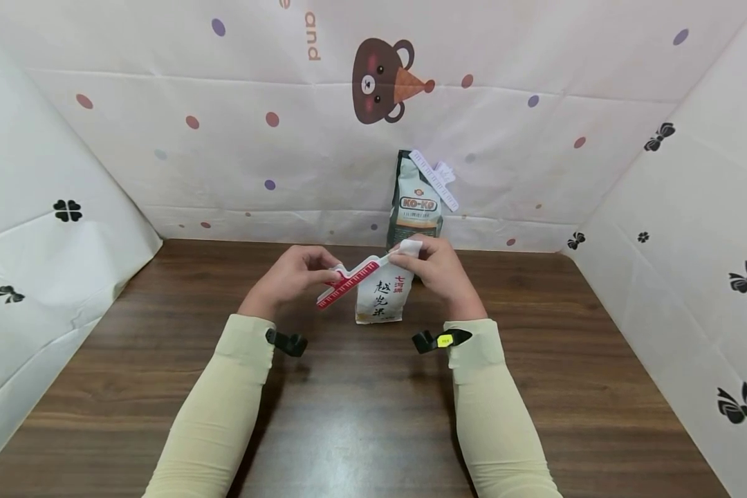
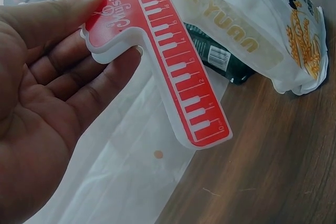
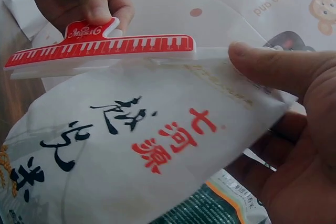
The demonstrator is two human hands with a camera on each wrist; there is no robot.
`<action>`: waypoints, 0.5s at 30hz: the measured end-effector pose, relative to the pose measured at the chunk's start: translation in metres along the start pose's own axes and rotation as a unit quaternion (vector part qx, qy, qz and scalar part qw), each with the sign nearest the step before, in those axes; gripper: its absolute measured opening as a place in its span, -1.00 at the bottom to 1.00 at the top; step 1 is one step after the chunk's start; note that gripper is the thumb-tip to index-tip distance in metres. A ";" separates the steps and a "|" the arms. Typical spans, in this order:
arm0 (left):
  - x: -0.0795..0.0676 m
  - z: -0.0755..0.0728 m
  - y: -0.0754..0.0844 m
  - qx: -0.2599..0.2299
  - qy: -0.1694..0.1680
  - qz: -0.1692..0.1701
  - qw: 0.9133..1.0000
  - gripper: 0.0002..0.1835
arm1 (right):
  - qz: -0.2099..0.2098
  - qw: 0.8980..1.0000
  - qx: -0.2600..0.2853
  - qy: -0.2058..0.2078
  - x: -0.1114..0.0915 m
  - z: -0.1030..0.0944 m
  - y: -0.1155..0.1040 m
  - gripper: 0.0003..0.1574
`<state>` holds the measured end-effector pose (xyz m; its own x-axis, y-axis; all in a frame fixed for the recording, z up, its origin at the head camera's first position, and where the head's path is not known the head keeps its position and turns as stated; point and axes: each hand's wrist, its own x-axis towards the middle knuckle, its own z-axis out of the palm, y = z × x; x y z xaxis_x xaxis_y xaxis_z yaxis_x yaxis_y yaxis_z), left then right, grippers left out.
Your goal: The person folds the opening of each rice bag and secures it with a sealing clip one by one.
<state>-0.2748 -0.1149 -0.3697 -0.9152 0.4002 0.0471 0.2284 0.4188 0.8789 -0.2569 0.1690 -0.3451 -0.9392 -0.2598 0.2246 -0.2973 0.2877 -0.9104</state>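
Observation:
My left hand (image 1: 290,278) pinches the handle of a red and white bag clip (image 2: 181,66) printed with piano keys. In the right wrist view the clip (image 3: 105,48) lies along the top edge of a white rice bag (image 3: 100,124), overlapping its left part. The bag (image 1: 380,294) bears black and red characters and stands slightly tilted on the table. With thumb and fingers my right hand (image 1: 438,273) grips the bag's top right corner. The clip slants in the head view, its lower end sticking out left of the bag.
Behind the rice bag stands a green and white KO-KO bag (image 1: 417,207), with a white clip (image 1: 434,181) across its top corner. The brown wooden table (image 1: 361,408) meets a patterned cloth (image 1: 324,152) at the back and sides.

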 end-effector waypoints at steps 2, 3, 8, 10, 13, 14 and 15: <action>0.000 0.000 0.000 -0.003 -0.002 0.003 1.000 -0.79 | -0.004 1.000 -0.001 -0.007 -0.001 -0.002 0.001 -0.70; 0.000 0.000 0.000 -0.003 -0.002 0.004 1.000 -0.79 | -0.006 1.000 -0.003 -0.011 -0.001 -0.003 0.001 -0.69; 0.001 0.000 0.001 -0.011 -0.003 0.000 1.000 -0.78 | 0.000 1.000 0.001 -0.014 -0.002 -0.007 0.002 -0.68; 0.001 0.001 0.002 -0.011 -0.002 -0.003 1.000 -0.79 | 0.005 1.000 0.003 -0.010 -0.001 -0.008 0.002 -0.68; 0.001 0.001 0.004 -0.015 -0.001 -0.008 1.000 -0.80 | 0.011 1.000 0.004 -0.006 -0.001 -0.009 0.001 -0.70; 0.001 0.001 0.005 -0.018 -0.002 -0.011 1.000 -0.80 | 0.013 1.000 0.003 -0.005 -0.001 -0.009 0.001 -0.70; 0.001 0.001 0.005 -0.019 -0.002 -0.013 1.000 -0.80 | 0.016 1.000 0.003 -0.005 -0.001 -0.009 0.000 -0.71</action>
<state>-0.2746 -0.1115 -0.3655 -0.9193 0.3928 0.0232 0.1923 0.3971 0.8974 -0.2577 0.1778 -0.3423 -0.9464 -0.2595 0.1922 -0.2663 0.2906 -0.9191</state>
